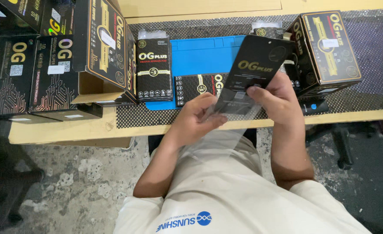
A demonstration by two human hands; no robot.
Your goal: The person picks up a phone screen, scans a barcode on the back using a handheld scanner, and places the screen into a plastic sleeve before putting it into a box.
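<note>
My right hand (274,99) grips a flat black packet with gold print (255,65), held tilted above the bench edge. My left hand (197,116) pinches the open end of a clear plastic sleeve (226,134) that hangs down from the packet's lower end toward my lap. The packet's lower part sits inside the sleeve's mouth. Both hands meet at the packet's bottom edge.
A blue mat (200,54) lies on the wooden bench (70,130), with a stack of black packets (153,69) and another flat one (198,86) on it. Black cartons stand at left (39,73) and right (328,47); one open carton (100,52) leans at left. Concrete floor lies below.
</note>
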